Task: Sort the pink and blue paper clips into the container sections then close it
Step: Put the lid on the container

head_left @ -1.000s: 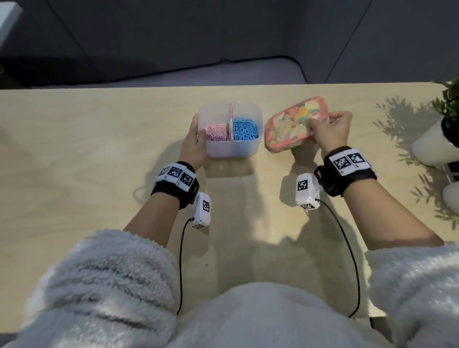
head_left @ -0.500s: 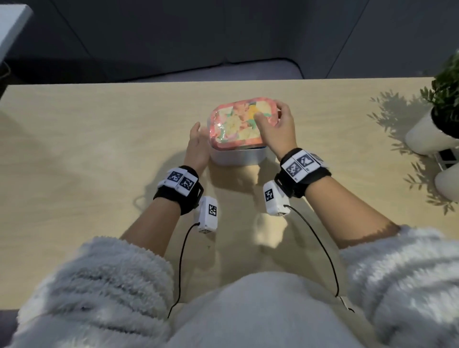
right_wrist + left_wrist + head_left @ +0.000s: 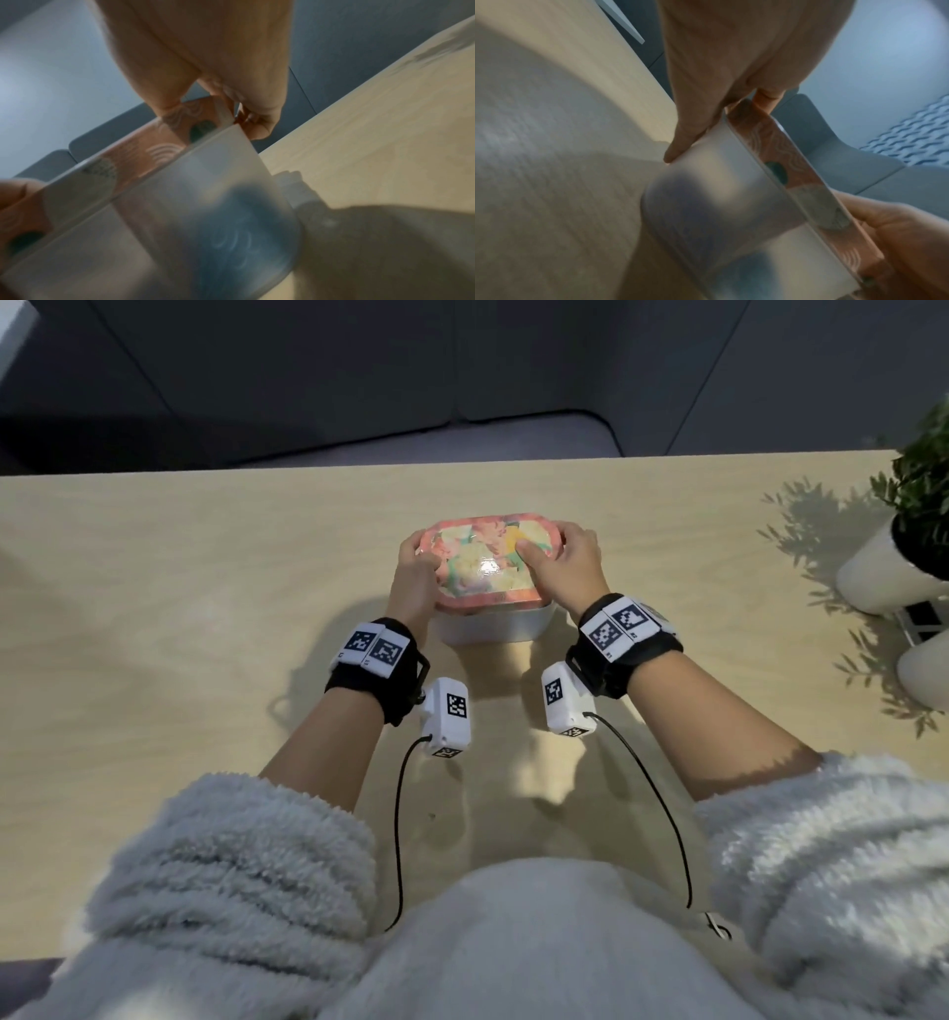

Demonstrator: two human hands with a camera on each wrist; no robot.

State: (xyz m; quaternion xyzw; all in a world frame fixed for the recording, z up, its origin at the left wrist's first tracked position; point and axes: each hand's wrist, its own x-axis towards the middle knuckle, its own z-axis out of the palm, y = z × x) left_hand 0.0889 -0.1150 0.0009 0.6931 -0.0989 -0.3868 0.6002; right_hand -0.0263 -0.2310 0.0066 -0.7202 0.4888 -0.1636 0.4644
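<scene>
A translucent white container (image 3: pixel 493 626) stands mid-table with its pink floral lid (image 3: pixel 482 567) lying on top. My left hand (image 3: pixel 413 572) grips the lid's left edge, thumb on top, one finger down the container wall (image 3: pixel 718 182). My right hand (image 3: pixel 565 557) grips the lid's right edge, thumb on top and fingers curled round the rim (image 3: pixel 246 117). Blue paper clips (image 3: pixel 231 233) show blurred through the wall in the right wrist view. The pink clips are hidden under the lid. The lid's rim (image 3: pixel 795 162) sits along the container's top edge.
A potted plant in a white pot (image 3: pixel 883 572) stands at the table's right edge, with another white object (image 3: pixel 924 675) in front of it. The wooden table (image 3: pixel 205 608) stretches left of the container. Dark upholstery lies beyond the far edge.
The right hand carried the lid from the container's right onto its top, then slid to the lid's right edge. The left hand moved up from the container's side onto the lid.
</scene>
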